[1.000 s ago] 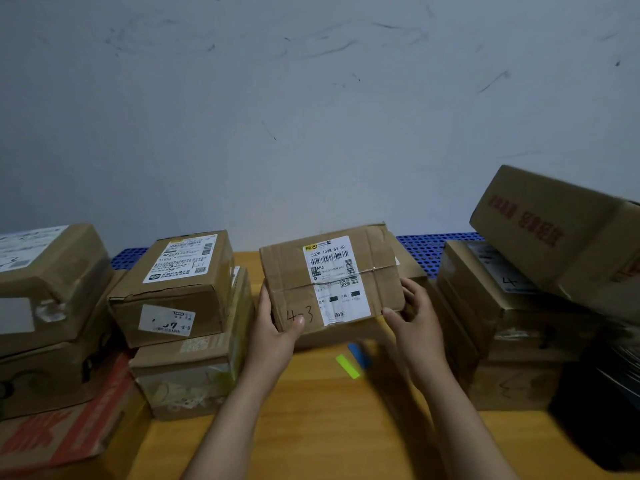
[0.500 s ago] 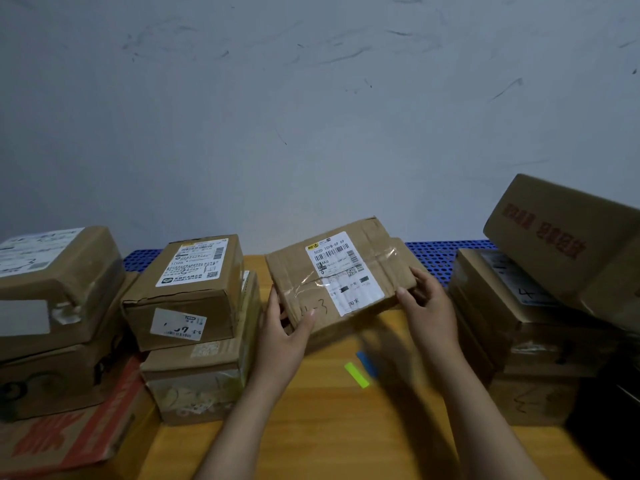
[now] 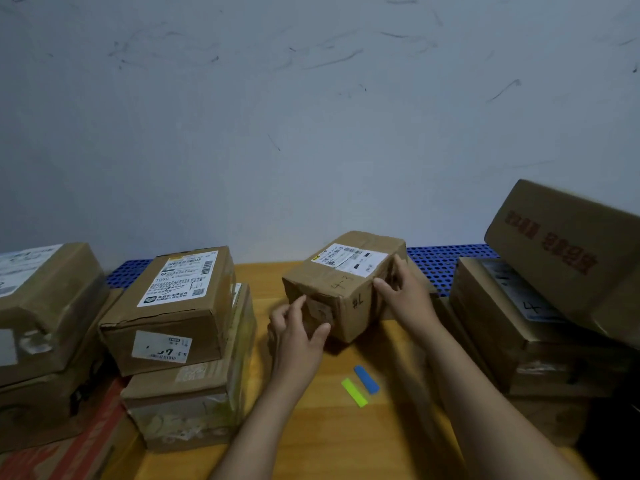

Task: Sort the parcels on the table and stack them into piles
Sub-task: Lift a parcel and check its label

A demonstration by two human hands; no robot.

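A brown cardboard parcel [image 3: 341,285] with a white label on top and "4-3" handwritten on it sits in the middle of the wooden table [image 3: 311,445], turned at an angle. My left hand [image 3: 299,329] holds its near left corner. My right hand [image 3: 403,294] grips its right end. To the left stands a pile of two parcels [image 3: 180,317] with a labelled box on top. Further left is another pile [image 3: 45,306]. On the right rises a pile [image 3: 519,323] topped by a tilted box with red print [image 3: 561,251].
A yellow strip [image 3: 354,392] and a blue strip [image 3: 366,379] lie on the table in front of the held parcel. A blue perforated mat [image 3: 443,258] runs along the back by the grey wall. A red-printed carton [image 3: 59,455] lies at the bottom left.
The parcel has been tipped from facing me to label-up and turned at an angle on the table. Both hands shifted their hold with it.
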